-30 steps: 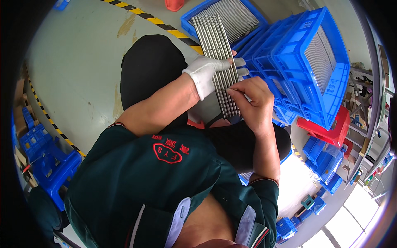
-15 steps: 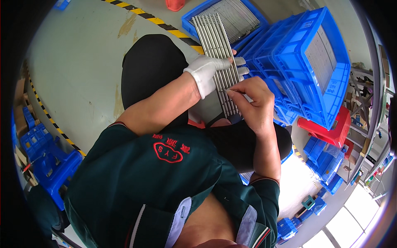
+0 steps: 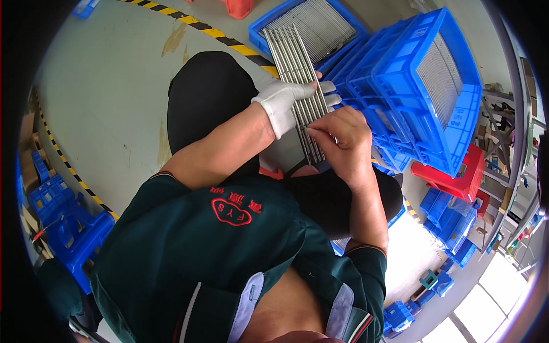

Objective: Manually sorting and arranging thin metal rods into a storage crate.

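Head view: grey floor [image 3: 114, 103] spreads left of the metal rods [image 3: 293, 66]; stacked blue crates [image 3: 394, 86] bound their right. The left hand [image 3: 286, 100], gloved, grasps the rods; the right hand [image 3: 346, 137] bends over their lower part, fingers pinched together, though whether around a rod I cannot tell.

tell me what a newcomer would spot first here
Probably the bundle of shiny metal rods at upper centre, held in the white-gloved left hand, with the bare right hand by its lower part. Next, the stacked blue crates at upper right, with rows of thin rods showing in the open one. Yellow-and-black striped tape also stands out, crossing the floor near the top.
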A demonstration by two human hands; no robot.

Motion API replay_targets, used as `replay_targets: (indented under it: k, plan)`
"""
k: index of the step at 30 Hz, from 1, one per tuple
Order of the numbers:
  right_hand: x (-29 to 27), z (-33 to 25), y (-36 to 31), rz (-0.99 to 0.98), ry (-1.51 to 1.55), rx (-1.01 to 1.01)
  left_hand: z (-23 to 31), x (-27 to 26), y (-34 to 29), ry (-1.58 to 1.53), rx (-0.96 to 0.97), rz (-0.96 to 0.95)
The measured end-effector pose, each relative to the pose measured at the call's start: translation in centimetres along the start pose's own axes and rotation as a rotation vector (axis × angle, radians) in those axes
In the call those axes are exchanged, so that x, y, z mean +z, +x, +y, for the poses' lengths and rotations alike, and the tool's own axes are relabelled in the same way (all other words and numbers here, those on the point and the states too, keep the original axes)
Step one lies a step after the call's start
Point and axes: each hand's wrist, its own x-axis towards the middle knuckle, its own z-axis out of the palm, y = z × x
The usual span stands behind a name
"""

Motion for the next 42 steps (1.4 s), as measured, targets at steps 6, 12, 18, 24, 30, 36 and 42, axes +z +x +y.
replay_targets:
  k: [6, 12, 18, 24, 30, 36, 42]
  plan:
    - [0.5, 0.0, -0.1, -0.011, -0.083, -0.061, -0.4, -0.3, 0.5, 0.022, -0.005, -0.022]
    - [-2.3, -0.7, -0.3, 0.173, 0.129, 0.19, -0.7, -0.8, 0.8, -0.011, 0.034, -0.049]
    - [-4.5, 0.6, -2.3, 0.363, 0.308, 0.386, 0.3, -0.5, 1.6, -0.05, -0.049, 0.071]
    - [-5.2, -0.3, -5.2, 0.392, 0.323, 0.411, 1.4, 0.6, 1.5, 0.154, -0.093, 0.209]
    - [-4.5, -1.6, -9.4, 0.44, 0.236, 0.312, 2.8, 5.2, 0.1, 0.335, -0.008, 0.003]
    - [-3.8, -1.5, -12.1, 0.527, 0.265, 0.318, 3.4, 17.2, -2.4, 0.913, 0.275, -0.384]
    - [-3.6, -0.6, -12.8, 0.632, 0.327, 0.339, 0.2, 29.1, 1.2, 1.77, 0.692, -0.558]
